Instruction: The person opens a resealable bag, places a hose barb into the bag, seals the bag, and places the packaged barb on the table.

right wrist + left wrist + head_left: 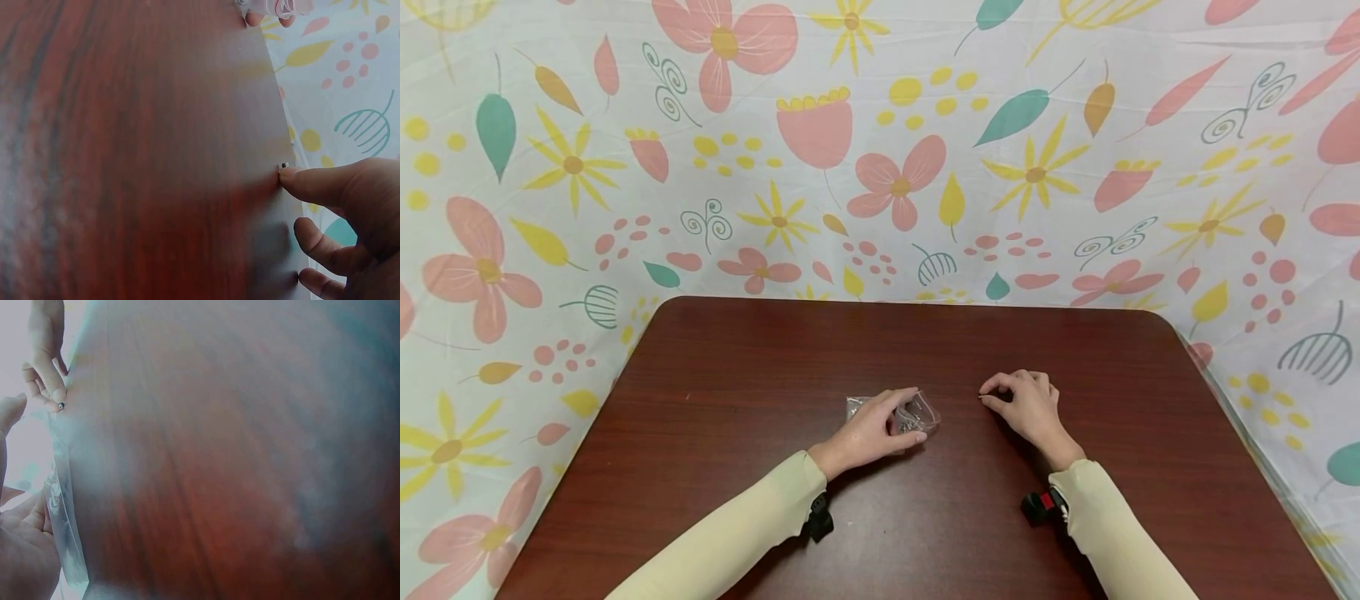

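My left hand (867,432) grips a clear plastic bag (929,412) near the middle of the table, thumb and fingers around it. Small shiny metal pieces show inside the bag. To the right, my right hand (1032,410) pinches a tiny metal piece (284,165) between thumb and index finger, just above or at the tabletop. The same metal piece (60,406) appears in the left wrist view as a dark, shiny bit; its exact kind is too small to tell. Part of the bag is hidden behind the left hand.
The dark reddish-brown wooden table (737,350) has rounded far corners. Behind it hangs a white cloth (880,100) printed with flowers and leaves. Black camera mounts (818,518) sit at both wrists, near the cream sleeves.
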Tool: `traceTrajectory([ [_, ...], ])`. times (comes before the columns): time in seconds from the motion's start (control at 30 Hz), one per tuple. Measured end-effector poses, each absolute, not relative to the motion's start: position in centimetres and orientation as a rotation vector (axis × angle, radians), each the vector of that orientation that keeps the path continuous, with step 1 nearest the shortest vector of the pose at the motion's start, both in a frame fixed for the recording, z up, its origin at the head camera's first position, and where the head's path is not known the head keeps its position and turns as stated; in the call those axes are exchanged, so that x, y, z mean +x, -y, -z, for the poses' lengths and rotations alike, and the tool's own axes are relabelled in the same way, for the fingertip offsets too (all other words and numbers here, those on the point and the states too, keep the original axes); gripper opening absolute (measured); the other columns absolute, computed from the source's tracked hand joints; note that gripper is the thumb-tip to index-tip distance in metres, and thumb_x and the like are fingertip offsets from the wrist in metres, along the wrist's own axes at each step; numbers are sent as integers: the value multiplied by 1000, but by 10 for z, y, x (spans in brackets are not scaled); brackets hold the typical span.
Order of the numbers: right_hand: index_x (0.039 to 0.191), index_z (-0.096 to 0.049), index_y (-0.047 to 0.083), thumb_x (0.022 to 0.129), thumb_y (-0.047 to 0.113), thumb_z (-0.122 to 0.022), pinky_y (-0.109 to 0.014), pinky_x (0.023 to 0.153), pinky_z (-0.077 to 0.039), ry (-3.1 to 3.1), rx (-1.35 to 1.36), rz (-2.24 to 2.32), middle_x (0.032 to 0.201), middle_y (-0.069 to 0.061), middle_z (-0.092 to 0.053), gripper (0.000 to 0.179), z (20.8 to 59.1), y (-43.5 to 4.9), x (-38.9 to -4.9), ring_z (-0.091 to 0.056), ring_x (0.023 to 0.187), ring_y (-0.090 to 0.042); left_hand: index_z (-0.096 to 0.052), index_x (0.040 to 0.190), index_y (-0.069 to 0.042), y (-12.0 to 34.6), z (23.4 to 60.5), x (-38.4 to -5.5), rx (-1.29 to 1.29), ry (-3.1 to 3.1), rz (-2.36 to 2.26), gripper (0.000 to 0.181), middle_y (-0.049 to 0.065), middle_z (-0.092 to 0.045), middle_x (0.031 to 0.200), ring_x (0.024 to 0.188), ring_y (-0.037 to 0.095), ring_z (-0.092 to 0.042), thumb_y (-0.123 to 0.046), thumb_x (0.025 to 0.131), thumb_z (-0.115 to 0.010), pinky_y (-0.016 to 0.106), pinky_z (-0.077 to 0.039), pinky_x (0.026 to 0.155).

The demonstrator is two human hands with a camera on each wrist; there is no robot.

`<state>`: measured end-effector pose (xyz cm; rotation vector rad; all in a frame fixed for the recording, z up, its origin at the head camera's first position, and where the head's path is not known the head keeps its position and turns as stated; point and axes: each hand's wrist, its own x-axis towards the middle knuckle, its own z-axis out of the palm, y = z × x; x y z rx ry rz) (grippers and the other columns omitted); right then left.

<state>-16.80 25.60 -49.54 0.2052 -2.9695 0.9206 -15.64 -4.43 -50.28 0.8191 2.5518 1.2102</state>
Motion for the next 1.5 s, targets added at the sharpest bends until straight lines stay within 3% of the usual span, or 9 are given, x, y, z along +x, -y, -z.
traceTrajectory([
  [0.7,99,-79,11,99,18,-73,-75,106,-16,2964,172,-912,112,-19,-64,9,496,-255,-169,-35,130,-52,-49,154,-10,45,502,-156,809,-2544,-1218,71,9,-62,122,74,3,-56,-35,96,-78,22,-50,71],
  [1.1,100,-79,10,99,19,-74,-74,105,-20,2940,178,-938,114,-18,-66,10,494,-251,-164,-40,127,-51,-48,156,-11,45,501,-156,793,-2545,-1209,72,9,-61,128,74,2,-56,-37,96,-78,23,-50,72],
  [1.5,98,-79,12,99,16,-73,-74,103,-23,2892,235,-995,113,-17,-67,7,486,-239,-156,-41,127,-50,-49,155,-10,44,500,-156,798,-2550,-1201,71,8,-62,123,76,5,-57,-36,96,-78,22,-50,72],
])
